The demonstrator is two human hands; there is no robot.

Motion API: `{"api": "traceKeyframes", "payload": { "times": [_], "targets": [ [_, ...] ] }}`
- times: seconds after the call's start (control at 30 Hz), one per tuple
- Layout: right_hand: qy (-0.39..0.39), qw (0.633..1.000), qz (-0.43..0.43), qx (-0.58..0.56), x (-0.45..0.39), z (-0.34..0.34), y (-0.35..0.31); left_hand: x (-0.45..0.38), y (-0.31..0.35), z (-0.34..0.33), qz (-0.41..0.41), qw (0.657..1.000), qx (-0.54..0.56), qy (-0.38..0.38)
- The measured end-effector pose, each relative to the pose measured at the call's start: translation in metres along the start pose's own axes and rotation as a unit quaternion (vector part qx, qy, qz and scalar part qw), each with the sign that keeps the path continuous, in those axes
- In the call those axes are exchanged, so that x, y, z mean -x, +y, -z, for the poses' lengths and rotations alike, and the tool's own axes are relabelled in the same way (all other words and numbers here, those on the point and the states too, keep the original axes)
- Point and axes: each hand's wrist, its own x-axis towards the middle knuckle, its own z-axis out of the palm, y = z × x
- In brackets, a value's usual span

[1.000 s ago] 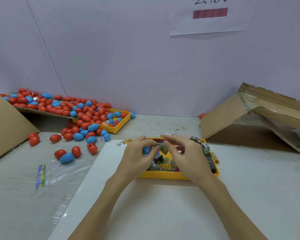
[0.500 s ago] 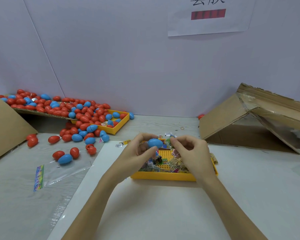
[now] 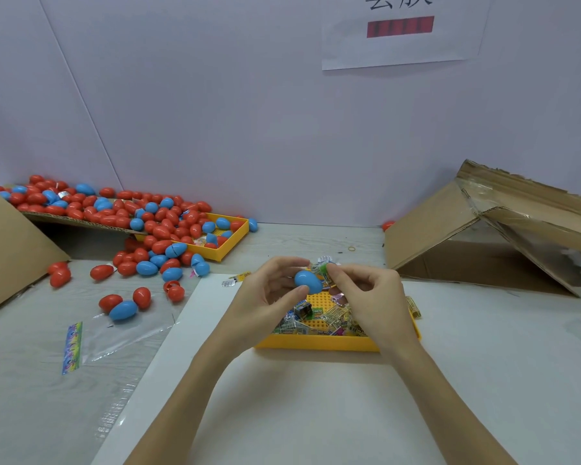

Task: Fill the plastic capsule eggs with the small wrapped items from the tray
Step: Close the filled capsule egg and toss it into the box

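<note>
The left hand (image 3: 265, 298) pinched a blue plastic capsule egg (image 3: 308, 282) between thumb and fingers above the yellow perforated plastic tray (image 3: 319, 344); the right hand (image 3: 373, 297) pinched a small green wrapped item (image 3: 323, 268) at the egg's one o'clock. The packet probably needed folding small before the halves snapped together. Loose red and blue eggs (image 3: 141, 263) lay well apart at ten o'clock on the counter (image 3: 316, 239); nothing blocked the hands.

Two bare, sleeveless forearms (image 3: 195, 394)
</note>
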Motion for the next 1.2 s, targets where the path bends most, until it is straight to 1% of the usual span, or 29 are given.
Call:
{"api": "traceKeyframes", "payload": {
  "times": [0.33, 0.53, 0.8, 0.93, 1.07, 1.13, 1.2],
  "targets": [
    [-0.007, 0.999, 0.028, 0.021, 0.0008, 0.0004, 0.0006, -0.0004, -0.0006, 0.0004, 0.002, 1.000, -0.014, -0.004],
    [-0.027, 0.999, 0.035, 0.019, 0.0018, -0.0004, -0.0005, 0.0005, 0.0013, 0.0016, 0.012, 1.000, -0.001, 0.001],
    [-0.029, 0.995, 0.067, 0.074, 0.0030, -0.0030, 0.0013, 0.0000, 0.0027, 0.0016, 0.024, 1.000, 0.000, 0.011],
    [-0.065, 0.997, -0.018, -0.034, 0.0025, -0.0022, -0.0001, -0.0001, 0.0024, 0.0009, 0.020, 1.000, -0.006, 0.013],
    [-0.111, 0.979, -0.117, -0.124, 0.0016, 0.0005, -0.0015, 0.0004, 0.0024, 0.0020, 0.012, 1.000, -0.012, 0.010],
    [-0.120, 0.971, -0.146, -0.147, 0.0012, 0.0011, -0.0007, 0.0005, 0.0024, 0.0021, 0.011, 1.000, -0.016, 0.007],
    [-0.107, 0.971, -0.155, -0.146, 0.0007, 0.0010, 0.0002, 0.0005, 0.0029, 0.0021, 0.015, 1.000, -0.025, 0.006]
  ]
}}
